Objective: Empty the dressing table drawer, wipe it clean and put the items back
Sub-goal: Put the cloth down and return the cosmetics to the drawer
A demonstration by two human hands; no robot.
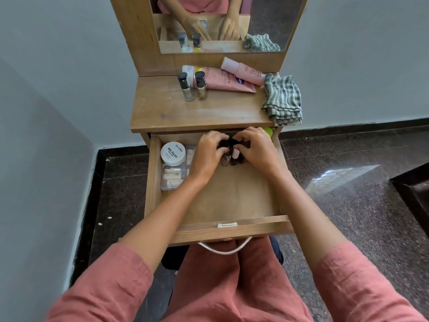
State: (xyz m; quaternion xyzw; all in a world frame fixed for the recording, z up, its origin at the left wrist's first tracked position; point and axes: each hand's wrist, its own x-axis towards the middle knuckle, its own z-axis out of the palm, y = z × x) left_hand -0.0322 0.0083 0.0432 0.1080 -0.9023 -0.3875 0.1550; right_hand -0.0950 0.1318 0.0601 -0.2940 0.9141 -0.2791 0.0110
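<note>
Fingers (218, 137) of left hand (206, 156) and right hand (257, 149) clasp small bottles (235, 155) in the drawer (232, 196) — upright, caps up — with a white jar (173, 153) beside.

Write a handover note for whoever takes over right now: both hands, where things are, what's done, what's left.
Hands: left grip and right grip both curl round a cluster of small polish bottles in the open drawer.
Also inside, at its left: white jar, clear box.
On the tabletop: two upright bottles, pink tubes, checked cloth.
Done: some items are out.
Left: cannot tell whether the drawer was wiped; check, then empty or refill.
</note>
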